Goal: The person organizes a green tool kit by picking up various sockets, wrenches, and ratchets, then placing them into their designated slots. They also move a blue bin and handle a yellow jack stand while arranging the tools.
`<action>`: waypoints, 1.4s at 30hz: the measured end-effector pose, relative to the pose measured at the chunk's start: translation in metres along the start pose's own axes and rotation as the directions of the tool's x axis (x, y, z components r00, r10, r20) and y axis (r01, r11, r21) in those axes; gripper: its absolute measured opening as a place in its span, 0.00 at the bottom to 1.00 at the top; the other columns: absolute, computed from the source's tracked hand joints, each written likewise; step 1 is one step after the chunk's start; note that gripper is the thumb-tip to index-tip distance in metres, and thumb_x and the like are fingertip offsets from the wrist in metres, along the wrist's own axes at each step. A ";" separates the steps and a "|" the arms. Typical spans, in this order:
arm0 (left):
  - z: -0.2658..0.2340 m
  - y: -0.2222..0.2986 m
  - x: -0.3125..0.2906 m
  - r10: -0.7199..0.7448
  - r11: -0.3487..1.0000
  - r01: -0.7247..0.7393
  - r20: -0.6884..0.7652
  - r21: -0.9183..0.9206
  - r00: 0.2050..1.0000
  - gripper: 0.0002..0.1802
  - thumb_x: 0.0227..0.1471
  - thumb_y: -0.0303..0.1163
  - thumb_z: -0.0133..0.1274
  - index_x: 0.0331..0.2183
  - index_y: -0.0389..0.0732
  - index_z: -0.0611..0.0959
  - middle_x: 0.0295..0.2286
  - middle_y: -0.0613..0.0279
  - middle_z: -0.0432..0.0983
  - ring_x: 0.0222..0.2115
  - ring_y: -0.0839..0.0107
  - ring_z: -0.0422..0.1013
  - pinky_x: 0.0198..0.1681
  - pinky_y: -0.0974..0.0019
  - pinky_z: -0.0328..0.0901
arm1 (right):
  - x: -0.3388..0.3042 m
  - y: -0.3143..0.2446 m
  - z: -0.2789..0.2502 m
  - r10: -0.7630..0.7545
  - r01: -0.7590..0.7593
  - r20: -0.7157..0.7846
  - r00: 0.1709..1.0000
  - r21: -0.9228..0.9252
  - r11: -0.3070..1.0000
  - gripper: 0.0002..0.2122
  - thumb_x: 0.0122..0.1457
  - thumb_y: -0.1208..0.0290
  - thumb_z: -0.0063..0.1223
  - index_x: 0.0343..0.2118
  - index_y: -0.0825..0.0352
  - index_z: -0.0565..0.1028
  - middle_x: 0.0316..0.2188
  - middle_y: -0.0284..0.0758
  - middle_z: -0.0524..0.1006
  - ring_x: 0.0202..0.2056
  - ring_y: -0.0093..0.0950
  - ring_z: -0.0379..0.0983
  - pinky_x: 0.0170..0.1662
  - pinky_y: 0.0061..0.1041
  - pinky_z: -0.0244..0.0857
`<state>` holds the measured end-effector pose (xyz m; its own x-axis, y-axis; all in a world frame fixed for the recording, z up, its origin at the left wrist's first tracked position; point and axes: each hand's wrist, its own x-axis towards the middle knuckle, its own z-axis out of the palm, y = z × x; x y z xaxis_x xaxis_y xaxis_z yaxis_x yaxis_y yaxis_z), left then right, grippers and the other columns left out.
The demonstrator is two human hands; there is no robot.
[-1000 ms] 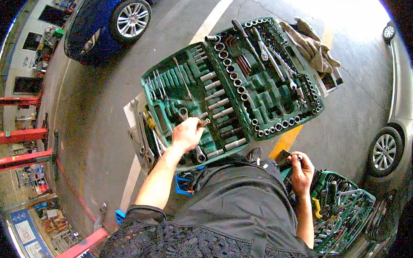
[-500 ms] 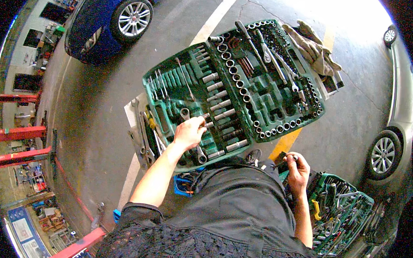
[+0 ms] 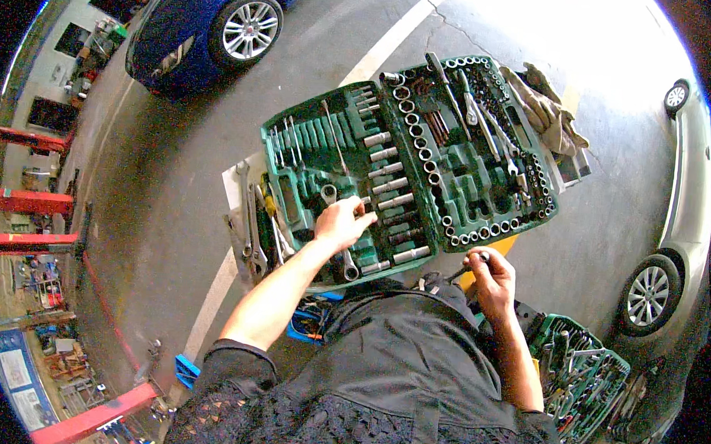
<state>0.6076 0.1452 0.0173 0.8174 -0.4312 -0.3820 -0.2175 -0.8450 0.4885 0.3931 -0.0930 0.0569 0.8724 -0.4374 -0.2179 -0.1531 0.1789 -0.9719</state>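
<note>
A green tool case [image 3: 294, 220] lies spread out before me, with sockets, ratchets and spanners in its moulded slots. My left hand [image 3: 341, 224] is over its left half, fingers pinched on a small metal socket [image 3: 365, 201] beside the row of deep sockets [image 3: 392, 184]. A ratchet spanner [image 3: 350, 265] lies under that hand, partly hidden. Near the case's front right corner, my right hand [image 3: 495, 284] is closed around a dark tool [image 3: 460, 272] with a rounded end; the fingers cover much of it.
Large spanners [image 3: 251, 224] lie left of the case, and work gloves [image 3: 545, 111] at its far right. A second green case [image 3: 578, 374] full of tools sits at my lower right. A blue car [image 3: 196, 25] and a silver car [image 3: 681, 217] flank me; red lift arms [image 3: 27, 200] are left.
My right hand has risen and moved slightly left, showing more of the dark tool. My left hand remains at the same part of the case, while the whole view has shifted.
</note>
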 end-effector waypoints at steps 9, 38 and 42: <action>0.006 0.002 0.005 0.082 0.993 -0.080 -0.026 0.086 0.996 0.18 0.45 0.47 0.60 0.29 0.43 0.80 0.30 0.54 0.77 0.34 0.55 0.74 0.37 0.54 0.68 | 0.010 -0.005 0.029 0.010 0.001 0.121 0.993 -0.090 0.996 0.05 0.61 0.75 0.52 0.37 0.69 0.76 0.30 0.27 0.75 0.34 0.16 0.68 0.39 0.17 0.63; -0.075 -0.039 -0.002 -0.062 0.520 0.133 0.117 -0.844 0.991 0.11 0.54 0.31 0.53 0.38 0.35 0.81 0.21 0.66 0.73 0.15 0.83 0.64 0.14 0.77 0.58 | 0.076 0.029 0.070 0.291 -0.283 0.066 0.955 -0.111 0.953 0.13 0.63 0.70 0.48 0.47 0.70 0.70 0.27 0.33 0.75 0.26 0.22 0.73 0.30 0.23 0.67; -0.079 -0.080 0.032 -0.228 0.485 0.102 -0.012 -0.868 0.974 0.10 0.55 0.29 0.52 0.37 0.34 0.79 0.20 0.66 0.72 0.13 0.82 0.63 0.12 0.77 0.57 | 0.072 0.052 0.061 0.260 -0.246 0.041 0.965 -0.212 0.946 0.12 0.60 0.70 0.52 0.44 0.68 0.72 0.27 0.32 0.77 0.24 0.19 0.73 0.28 0.21 0.67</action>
<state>0.6930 0.2235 0.0280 0.8520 -0.2235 -0.4734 0.4414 -0.1796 0.8792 0.4768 -0.0613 -0.0037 0.8207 -0.3392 -0.4597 -0.4582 0.0898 -0.8843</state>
